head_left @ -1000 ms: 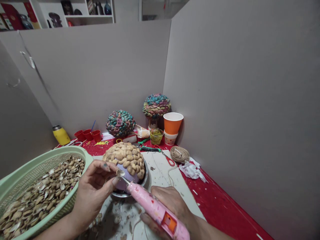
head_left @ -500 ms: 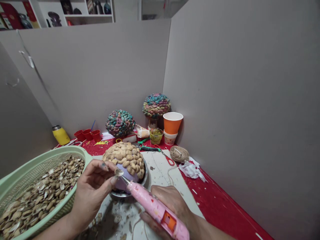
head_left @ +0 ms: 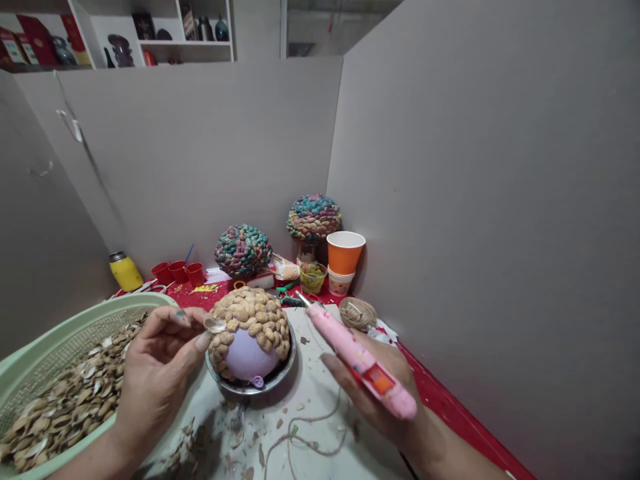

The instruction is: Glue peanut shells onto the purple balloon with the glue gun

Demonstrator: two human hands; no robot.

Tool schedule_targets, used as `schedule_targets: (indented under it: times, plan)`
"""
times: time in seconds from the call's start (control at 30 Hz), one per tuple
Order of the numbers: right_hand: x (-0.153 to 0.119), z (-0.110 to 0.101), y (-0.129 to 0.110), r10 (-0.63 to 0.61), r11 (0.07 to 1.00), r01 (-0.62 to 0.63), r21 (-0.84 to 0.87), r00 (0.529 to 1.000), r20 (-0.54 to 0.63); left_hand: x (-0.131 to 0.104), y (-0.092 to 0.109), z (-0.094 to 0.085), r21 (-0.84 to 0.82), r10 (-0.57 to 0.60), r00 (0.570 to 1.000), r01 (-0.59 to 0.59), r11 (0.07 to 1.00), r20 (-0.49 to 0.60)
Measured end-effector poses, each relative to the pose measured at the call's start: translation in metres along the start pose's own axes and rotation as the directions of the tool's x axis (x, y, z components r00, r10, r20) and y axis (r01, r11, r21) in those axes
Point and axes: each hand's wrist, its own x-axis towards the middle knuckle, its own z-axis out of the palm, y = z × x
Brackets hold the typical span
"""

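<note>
Between thumb and fingertips my left hand point(head_left: 163, 363) pinches a half peanut shell point(head_left: 215, 325), its hollow side showing, close to the left side of a purple balloon point(head_left: 250, 355). Peanut shells point(head_left: 255, 310) cover the balloon's top and sides; its front is bare, with the knot low in front. The balloon sits in a round metal bowl point(head_left: 287, 373). My right hand point(head_left: 380, 380) is wrapped around a pink hot glue gun point(head_left: 357, 357), whose metal nozzle points up and left, to the right of the balloon and apart from it.
A green basket point(head_left: 150, 300) of shells stands at left. Jute twine point(head_left: 357, 313), orange cups point(head_left: 345, 253), a glass bowl point(head_left: 313, 277), red cups point(head_left: 177, 271), a yellow jar point(head_left: 126, 272) and two coloured shell-covered balls point(head_left: 243, 250) line the back. Loose string point(head_left: 315, 419) and shell bits lie in front.
The glue gun has moved away from the shell, to the right and upward. My left hand has shifted left with the half shell, baring the balloon's front to view.
</note>
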Motion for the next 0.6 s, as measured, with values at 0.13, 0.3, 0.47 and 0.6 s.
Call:
schedule_targets:
  times: [0.13,0.3,0.47,0.6]
  plan:
    - [0.004,0.005,0.026,0.243,0.963,-0.219,-0.157,0.957,0.16,-0.003,0.005,0.001,0.154,0.06,0.998,-0.06,0.986,0.006]
    - [-0.001,0.011,0.051,0.444,0.868,-0.316,-0.383,0.839,0.314,-0.008,0.009,0.004,0.314,0.149,0.987,-0.159,0.936,0.057]
    - [-0.015,0.007,0.063,0.54,0.814,-0.347,-0.465,0.747,0.389,-0.011,0.002,-0.001,0.435,0.229,0.967,-0.255,0.863,0.112]
    - [-0.023,0.005,0.065,0.567,0.804,-0.361,-0.472,0.702,0.431,-0.01,-0.005,-0.008,0.544,0.314,0.933,-0.357,0.76,0.173]
